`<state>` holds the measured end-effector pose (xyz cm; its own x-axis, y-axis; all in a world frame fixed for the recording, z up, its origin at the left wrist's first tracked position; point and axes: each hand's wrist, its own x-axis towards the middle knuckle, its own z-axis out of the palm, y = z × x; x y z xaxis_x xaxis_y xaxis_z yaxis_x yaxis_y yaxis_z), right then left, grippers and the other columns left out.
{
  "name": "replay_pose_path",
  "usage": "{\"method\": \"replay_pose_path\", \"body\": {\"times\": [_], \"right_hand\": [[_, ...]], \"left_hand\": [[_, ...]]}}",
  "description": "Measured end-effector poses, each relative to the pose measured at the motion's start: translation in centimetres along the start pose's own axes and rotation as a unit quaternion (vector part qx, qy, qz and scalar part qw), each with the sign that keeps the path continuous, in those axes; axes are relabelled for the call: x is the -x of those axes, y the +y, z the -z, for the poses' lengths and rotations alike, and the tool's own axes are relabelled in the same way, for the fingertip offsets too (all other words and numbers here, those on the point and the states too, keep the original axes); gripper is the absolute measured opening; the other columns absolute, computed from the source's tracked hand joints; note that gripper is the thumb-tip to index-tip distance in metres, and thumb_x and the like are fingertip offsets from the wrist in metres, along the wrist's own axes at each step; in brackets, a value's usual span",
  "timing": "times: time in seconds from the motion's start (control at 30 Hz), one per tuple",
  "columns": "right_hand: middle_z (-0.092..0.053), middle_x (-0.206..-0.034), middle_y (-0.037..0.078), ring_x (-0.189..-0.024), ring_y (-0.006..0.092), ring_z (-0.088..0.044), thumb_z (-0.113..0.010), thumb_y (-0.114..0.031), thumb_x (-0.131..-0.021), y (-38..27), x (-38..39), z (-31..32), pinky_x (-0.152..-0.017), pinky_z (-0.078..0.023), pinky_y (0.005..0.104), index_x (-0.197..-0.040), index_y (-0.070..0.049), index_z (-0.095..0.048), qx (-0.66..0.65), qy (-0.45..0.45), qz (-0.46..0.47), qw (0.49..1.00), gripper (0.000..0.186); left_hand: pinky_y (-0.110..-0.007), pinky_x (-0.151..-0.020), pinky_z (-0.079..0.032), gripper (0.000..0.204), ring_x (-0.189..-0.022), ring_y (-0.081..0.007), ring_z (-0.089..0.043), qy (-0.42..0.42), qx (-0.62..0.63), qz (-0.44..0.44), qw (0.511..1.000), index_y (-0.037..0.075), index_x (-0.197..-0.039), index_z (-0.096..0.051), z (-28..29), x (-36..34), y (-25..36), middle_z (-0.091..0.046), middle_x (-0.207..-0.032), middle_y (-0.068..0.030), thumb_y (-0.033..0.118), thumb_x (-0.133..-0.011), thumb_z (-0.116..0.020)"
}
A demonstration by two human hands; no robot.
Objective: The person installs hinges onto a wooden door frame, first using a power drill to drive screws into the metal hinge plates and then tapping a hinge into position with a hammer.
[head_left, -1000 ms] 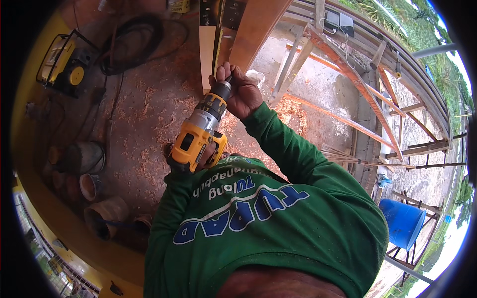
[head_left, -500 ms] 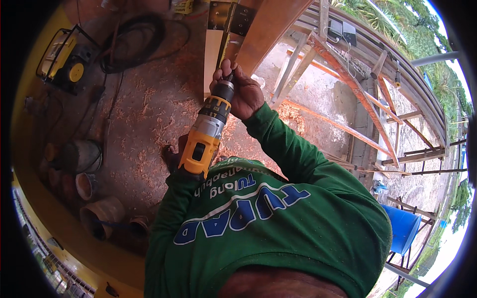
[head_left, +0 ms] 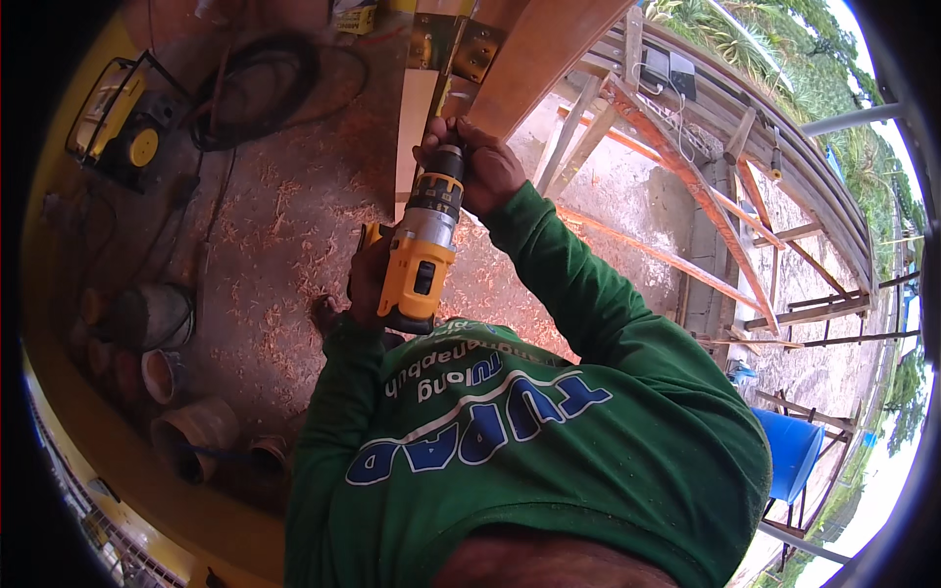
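Observation:
A yellow and black cordless drill (head_left: 420, 265) with a silver collar points away from me, toward the wood. My left hand (head_left: 369, 279) is closed around its handle at the left side, mostly in shadow. Just ahead of the chuck (head_left: 449, 159), my right hand (head_left: 487, 169) has its fingers pinched together; what they hold is too small to make out. Beyond the fingertips, a dark metal hinge (head_left: 477, 51) with brass-coloured screws sits on the brown wooden piece (head_left: 549, 59). A pale wooden edge (head_left: 412, 127) runs alongside on the left.
Wood shavings (head_left: 279, 230) litter the concrete floor. A yellow and black machine (head_left: 132, 132) and a coiled black hose (head_left: 257, 93) lie at far left, with several buckets (head_left: 162, 375) nearer. Timber framing (head_left: 676, 167) and a blue drum (head_left: 789, 453) stand at right.
The drill has moved slightly away from me and to the right, and stands straighter. Both hands have moved with it, and the left hand shows more.

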<state>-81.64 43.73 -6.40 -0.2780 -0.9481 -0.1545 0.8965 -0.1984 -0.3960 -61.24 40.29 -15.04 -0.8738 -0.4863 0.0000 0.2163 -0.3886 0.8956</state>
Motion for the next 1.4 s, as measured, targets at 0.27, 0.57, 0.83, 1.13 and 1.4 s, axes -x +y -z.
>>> {"method": "replay_pose_path", "body": {"times": [0.27,0.57,0.83,1.13,1.4], "right_hand": [[-0.053,-0.093,0.008,-0.085,0.0206,-0.054,-0.035,-0.022,-0.099,0.2,-1.2,-0.6,-0.082,-0.047,0.0376,-0.098,-0.005,-0.046,-0.004,0.006,0.057,0.998,0.02],[-0.057,-0.093,0.009,-0.087,0.0232,-0.057,-0.032,-0.022,-0.099,-0.2,-1.8,0.1,-0.084,-0.049,0.0424,-0.099,-0.006,-0.046,-0.033,-0.001,0.046,0.998,0.021],[-0.059,-0.089,0.009,-0.081,0.0246,-0.059,-0.038,-0.018,-0.095,-1.9,-4.4,0.3,-0.08,-0.052,0.0447,-0.098,-0.007,-0.046,0.037,0.056,0.066,0.996,0.014],[-0.064,-0.1,0.013,-0.091,0.0223,-0.063,-0.047,-0.016,-0.09,-1.6,-6.0,2.4,-0.078,-0.051,0.0336,-0.099,0.0,-0.057,0.567,0.147,0.231,0.777,0.021],[-0.065,-0.101,0.015,-0.094,0.0282,-0.063,-0.052,-0.006,-0.085,-0.3,-7.3,2.8,-0.081,-0.05,0.0344,-0.101,0.002,-0.058,0.621,0.135,0.232,0.737,0.019]], "left_hand": [[-0.036,-0.076,-0.055,0.037,-0.083,-0.0229,-0.065,-0.07,0.502,0.2,0.839,0.0,-0.12,-0.049,1.2,-2.7,-5.0,-0.062,-0.098,-0.0131,0.027,-0.094,-0.047],[-0.039,-0.077,-0.055,0.048,-0.085,-0.0259,-0.064,-0.082,0.494,0.18,0.847,0.0,-0.123,-0.045,1.4,-3.8,-5.0,-0.06,-0.102,-0.0156,0.039,-0.094,-0.043],[-0.04,-0.08,-0.053,0.051,-0.089,-0.0271,-0.063,-0.091,0.477,0.176,0.856,-0.001,-0.123,-0.043,1.7,-6.9,-4.6,-0.058,-0.104,-0.0182,0.041,-0.094,-0.041],[-0.04,-0.081,-0.054,0.04,-0.085,-0.0245,-0.064,-0.101,0.036,-0.013,0.994,0.0,-0.121,-0.047,2.8,-8.8,-3.3,-0.061,-0.1,-0.015,0.03,-0.095,-0.046],[-0.034,-0.068,-0.056,0.039,-0.078,-0.0205,-0.067,-0.04,0.351,0.044,0.934,0.003,-0.114,-0.051,3.2,-9.1,-3.0,-0.065,-0.091,-0.0101,0.022,-0.082,-0.062]]}}
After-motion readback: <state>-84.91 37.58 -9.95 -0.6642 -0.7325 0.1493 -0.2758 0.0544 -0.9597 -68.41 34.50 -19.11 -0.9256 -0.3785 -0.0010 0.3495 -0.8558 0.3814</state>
